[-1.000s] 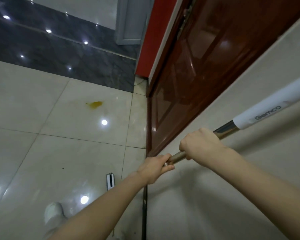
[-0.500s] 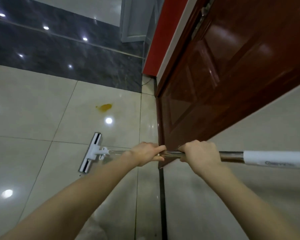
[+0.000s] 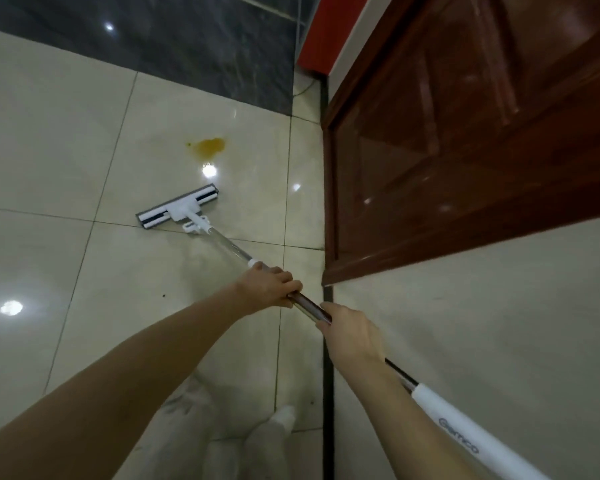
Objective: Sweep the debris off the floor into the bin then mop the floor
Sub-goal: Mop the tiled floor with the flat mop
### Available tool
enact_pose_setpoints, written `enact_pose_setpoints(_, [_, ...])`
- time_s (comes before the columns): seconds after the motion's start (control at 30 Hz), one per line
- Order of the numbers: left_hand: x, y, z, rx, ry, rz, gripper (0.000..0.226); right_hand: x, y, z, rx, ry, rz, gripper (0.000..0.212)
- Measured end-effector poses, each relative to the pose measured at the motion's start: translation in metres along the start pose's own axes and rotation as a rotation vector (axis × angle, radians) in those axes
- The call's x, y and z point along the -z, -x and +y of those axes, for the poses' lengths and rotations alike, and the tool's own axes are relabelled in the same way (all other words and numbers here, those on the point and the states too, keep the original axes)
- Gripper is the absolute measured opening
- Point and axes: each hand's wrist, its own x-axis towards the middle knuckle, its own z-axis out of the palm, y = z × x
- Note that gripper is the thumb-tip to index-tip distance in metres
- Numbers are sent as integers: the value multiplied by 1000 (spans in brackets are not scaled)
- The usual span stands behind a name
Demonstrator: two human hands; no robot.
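Pale tiled floor (image 3: 66, 150). Mop head (image 3: 177, 210) lay flat on it, pole (image 3: 229, 245) ran back to person. On pole: left hand (image 3: 267, 289) in front, right hand (image 3: 352, 336) behind, fingers (image 3: 283, 284) of both curled tight. Yellow spill (image 3: 208, 147) sat just past mop head

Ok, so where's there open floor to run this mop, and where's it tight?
Bare tiles run left of the mop head up to the dark tile band. A narrow bare strip lies between mop head and orange stain. Tight on the right: the brown door stands close beside the handle, gripped by left hand and right hand.
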Motion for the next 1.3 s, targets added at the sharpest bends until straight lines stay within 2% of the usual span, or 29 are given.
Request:
enact_pose_setpoints(0.1, [-19, 1, 9, 18, 110, 60, 33, -11, 2, 14, 104, 85, -108, 37])
enact_pose_setpoints(0.17, [-31, 7, 15, 88, 227, 77, 34, -19, 1, 21, 165, 89, -243, 50])
enact_pose_setpoints(0.3, [-53, 26, 32, 383, 633, 191, 46, -32, -2, 31, 217, -15, -401, 59])
enact_pose_setpoints(0.4, [-66, 36, 48, 635, 812, 303, 45, -45, -1, 38, 218, -150, -409, 54])
enact_pose_setpoints(0.57, [-80, 24, 61, 878, 776, 281, 57, -68, -1, 56, 200, -424, -438, 48])
enact_pose_setpoints(0.73, [-105, -2, 68, 1107, 926, 207, 69, -102, 0, 80, 179, -611, -546, 55])
enact_pose_setpoints(0.8, [-117, -9, 77, 1191, 1114, 239, 71, -116, 5, 92, 96, -788, -592, 55])
enact_pose_setpoints(0.87, [-126, -16, 90, 1256, 1374, 336, 74, -132, 11, 101, 73, -853, -498, 53])
enact_pose_setpoints(0.9, [-130, -20, 98, 1268, 1431, 370, 77, -141, 14, 105, 87, -850, -438, 53])
enact_pose_setpoints(1.03, [-135, -28, 128, 1274, 1258, 346, 75, -162, 32, 116, 141, -833, -360, 49])
enact_pose_setpoints(1.3, [-119, -49, 151, 1200, 1160, 193, 75, -156, 47, 146, 107, -951, -341, 54])
